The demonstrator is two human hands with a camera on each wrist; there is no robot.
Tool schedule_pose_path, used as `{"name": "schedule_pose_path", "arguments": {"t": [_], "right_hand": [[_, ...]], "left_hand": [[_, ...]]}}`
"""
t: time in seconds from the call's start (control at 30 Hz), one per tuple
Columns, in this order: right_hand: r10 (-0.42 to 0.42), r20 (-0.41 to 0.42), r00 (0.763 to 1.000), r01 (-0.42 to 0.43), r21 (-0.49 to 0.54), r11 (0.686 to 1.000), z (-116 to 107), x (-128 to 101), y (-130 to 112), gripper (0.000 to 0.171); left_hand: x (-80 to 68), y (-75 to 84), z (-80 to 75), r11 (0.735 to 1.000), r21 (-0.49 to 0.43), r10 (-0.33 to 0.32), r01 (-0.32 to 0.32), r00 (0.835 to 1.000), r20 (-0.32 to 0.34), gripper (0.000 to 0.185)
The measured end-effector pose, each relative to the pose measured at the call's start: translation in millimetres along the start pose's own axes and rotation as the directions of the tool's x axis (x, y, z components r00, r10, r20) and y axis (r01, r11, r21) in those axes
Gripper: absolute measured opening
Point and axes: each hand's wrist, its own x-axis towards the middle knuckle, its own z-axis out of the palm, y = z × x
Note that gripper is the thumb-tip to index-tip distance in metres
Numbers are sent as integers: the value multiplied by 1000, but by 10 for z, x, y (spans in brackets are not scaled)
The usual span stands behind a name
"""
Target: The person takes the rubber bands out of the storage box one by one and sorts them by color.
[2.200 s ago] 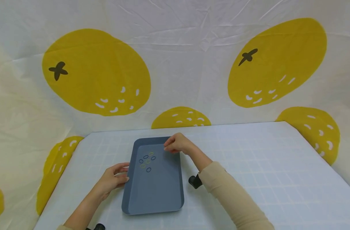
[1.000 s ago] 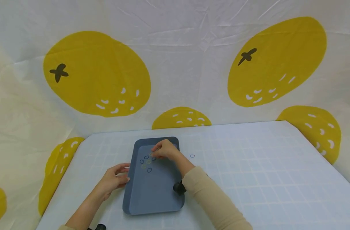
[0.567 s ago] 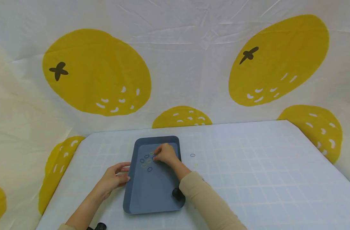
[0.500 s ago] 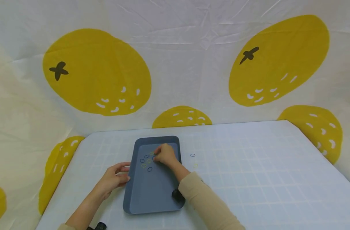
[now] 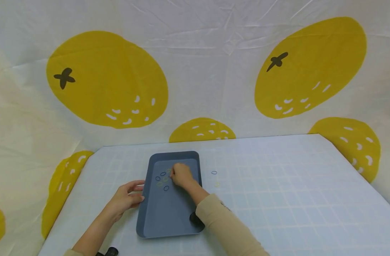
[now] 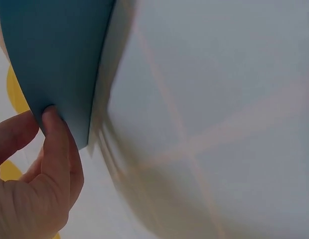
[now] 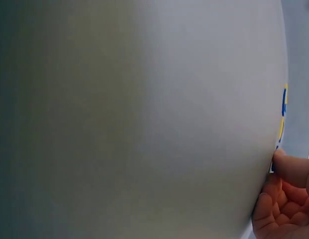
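Beige sleeves, bare hands and small black rounded devices at both arms.
The right sleeve (image 5: 228, 227) is plain beige cloth, lightly creased, ending in a wide cuff that leaves the wrist and part of the forearm bare; a small dark mark (image 5: 225, 205) near the cuff is too tiny to read. Only a sliver of the left sleeve (image 5: 72, 253) shows, in matching beige. The right hand (image 5: 181, 176) and left hand (image 5: 126, 196) are ungloved. Each black device, the right one (image 5: 196, 218) and the left one (image 5: 111, 251), has a rounded, knob-like end.
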Motion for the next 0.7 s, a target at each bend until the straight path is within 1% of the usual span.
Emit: {"name": "schedule_pose_path", "arguments": {"t": [0.13, 0.23, 0.3, 0.4, 0.5, 0.6, 0.7], "right_hand": [[8, 37, 999, -7, -32, 999, -16, -4, -28, 29], [-12, 47, 999, 13, -26, 1000, -43, -5, -27, 35], [-30, 45, 999, 31, -16, 999, -64, -8, -21, 36], [-44, 42, 998, 44, 1, 999, -100, -12, -18, 32], [-54, 26, 998, 53, 22, 998, -142, -15, -27, 24], [-47, 14, 999, 46, 64, 997, -187, -23, -48, 19], [-20, 7, 1000, 19, 117, 993, -215, -26, -59, 20]], "left_hand": [[-5, -3, 4, 1000, -19, 4, -4, 1000, 3, 60], [-13, -2, 6, 999, -44, 9, -9, 1000, 8, 60], [-16, -1, 8, 998, -57, 10, -10, 1000, 12, 61], [-16, 2, 8, 999, -52, 12, -11, 1000, 14, 61], [-14, 8, 8, 999, -43, 12, -12, 1000, 15, 61], [-13, 13, 7, 999, -36, 11, -10, 1000, 13, 61], [-6, 14, 9, 999, -33, 12, -11, 1000, 14, 61]]}}
